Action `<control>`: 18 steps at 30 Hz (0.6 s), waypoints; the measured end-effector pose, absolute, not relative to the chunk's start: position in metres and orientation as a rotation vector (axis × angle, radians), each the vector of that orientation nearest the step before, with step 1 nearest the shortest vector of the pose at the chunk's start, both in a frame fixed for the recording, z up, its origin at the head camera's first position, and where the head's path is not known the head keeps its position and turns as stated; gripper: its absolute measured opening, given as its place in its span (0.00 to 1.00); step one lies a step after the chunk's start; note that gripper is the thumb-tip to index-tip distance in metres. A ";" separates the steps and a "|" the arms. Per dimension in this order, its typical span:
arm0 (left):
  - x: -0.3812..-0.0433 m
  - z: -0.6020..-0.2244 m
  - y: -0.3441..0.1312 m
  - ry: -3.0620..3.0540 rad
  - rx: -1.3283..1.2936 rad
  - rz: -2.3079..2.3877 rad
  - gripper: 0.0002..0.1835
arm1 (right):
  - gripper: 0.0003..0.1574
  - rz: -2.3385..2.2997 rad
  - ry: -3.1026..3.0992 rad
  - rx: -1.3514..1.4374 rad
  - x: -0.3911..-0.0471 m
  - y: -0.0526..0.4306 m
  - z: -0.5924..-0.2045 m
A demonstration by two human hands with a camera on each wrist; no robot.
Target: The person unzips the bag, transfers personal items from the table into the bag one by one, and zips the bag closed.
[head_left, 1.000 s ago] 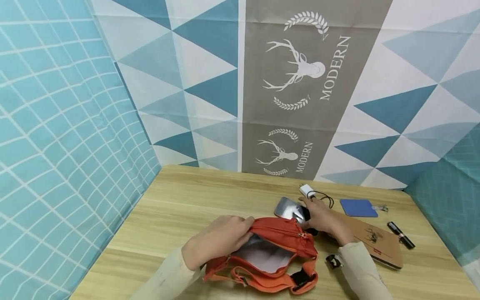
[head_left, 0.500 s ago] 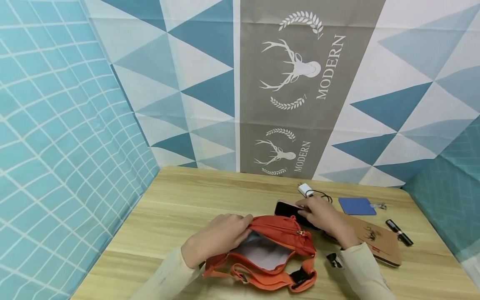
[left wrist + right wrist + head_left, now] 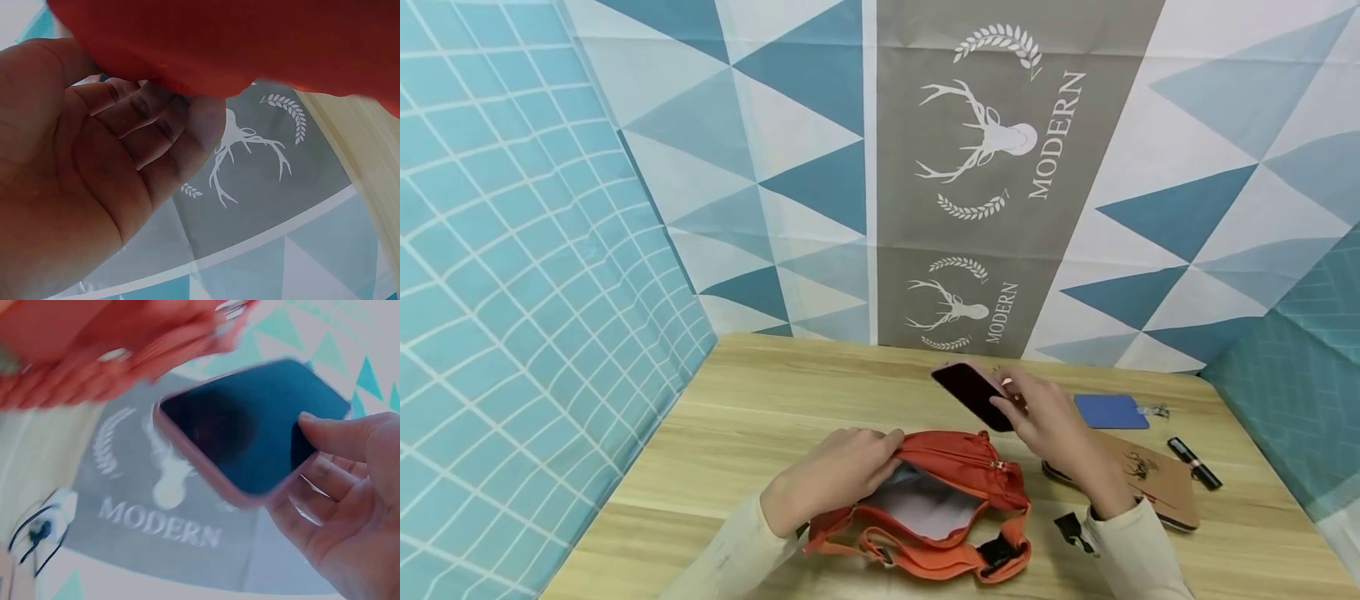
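Observation:
A smartphone (image 3: 972, 395) with a dark screen and pinkish edge is held up in my right hand (image 3: 1051, 421). In the right wrist view, the thumb lies on the screen of the phone (image 3: 244, 425) and the fingers are behind it. My left hand (image 3: 838, 475) pinches the upper edge of a red-orange waist bag (image 3: 955, 458), whose main pocket gapes toward me with its pale lining showing. In the left wrist view the fingers (image 3: 162, 125) curl up against the red fabric (image 3: 237, 44). The bag's strap (image 3: 940, 567) lies looped in front.
Right of the bag lie a tan notebook (image 3: 1168, 483), a black buckle (image 3: 1070, 529), a blue card holder (image 3: 1108, 411) and a black tube (image 3: 1197, 463). The white charger (image 3: 59, 512) with a black cable is at the back. Patterned cloth walls (image 3: 820, 167) border the wooden table (image 3: 760, 400).
My right hand has taken hold of the phone from the table and raised it, tilting its dark screen toward me. The left hand stays on the bag.

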State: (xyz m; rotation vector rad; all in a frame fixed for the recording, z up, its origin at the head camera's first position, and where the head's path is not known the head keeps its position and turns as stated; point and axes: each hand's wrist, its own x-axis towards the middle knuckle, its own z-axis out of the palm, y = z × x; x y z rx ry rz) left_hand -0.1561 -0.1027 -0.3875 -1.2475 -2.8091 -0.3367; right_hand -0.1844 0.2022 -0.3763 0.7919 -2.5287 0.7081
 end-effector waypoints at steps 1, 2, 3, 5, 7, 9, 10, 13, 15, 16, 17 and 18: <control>-0.156 -0.388 -0.103 -2.812 -1.246 -0.339 0.05 | 0.12 0.730 -2.510 0.802 -0.181 0.199 -0.373; -0.156 -0.388 -0.103 -2.814 -1.243 -0.338 0.05 | 0.13 0.759 -2.494 0.816 -0.177 0.197 -0.371; -0.156 -0.388 -0.104 -2.815 -1.242 -0.339 0.05 | 0.14 0.786 -2.479 0.832 -0.172 0.194 -0.368; -0.156 -0.388 -0.104 -2.816 -1.242 -0.339 0.05 | 0.16 0.829 -2.453 0.866 -0.164 0.190 -0.365; -0.156 -0.388 -0.104 -2.811 -1.246 -0.343 0.05 | 0.18 0.879 -2.424 0.900 -0.157 0.186 -0.363; -0.156 -0.388 -0.103 -2.800 -1.253 -0.344 0.05 | 0.20 0.937 -2.389 0.921 -0.151 0.182 -0.363; -0.157 -0.388 -0.103 -2.795 -1.255 -0.342 0.06 | 0.21 0.974 -2.373 0.931 -0.148 0.180 -0.364; -0.158 -0.389 -0.102 -2.790 -1.256 -0.338 0.06 | 0.24 1.089 -2.328 0.977 -0.139 0.176 -0.367; -0.158 -0.390 -0.102 -2.796 -1.255 -0.333 0.06 | 0.25 1.151 -2.308 1.020 -0.132 0.172 -0.371; -0.158 -0.390 -0.102 -2.798 -1.253 -0.331 0.06 | 0.25 1.183 -2.294 1.047 -0.128 0.171 -0.374; -0.158 -0.390 -0.103 -2.800 -1.253 -0.329 0.05 | 0.25 1.207 -2.265 1.081 -0.125 0.168 -0.377; -0.159 -0.390 -0.103 -2.800 -1.251 -0.323 0.05 | 0.26 1.223 -2.252 1.102 -0.121 0.166 -0.381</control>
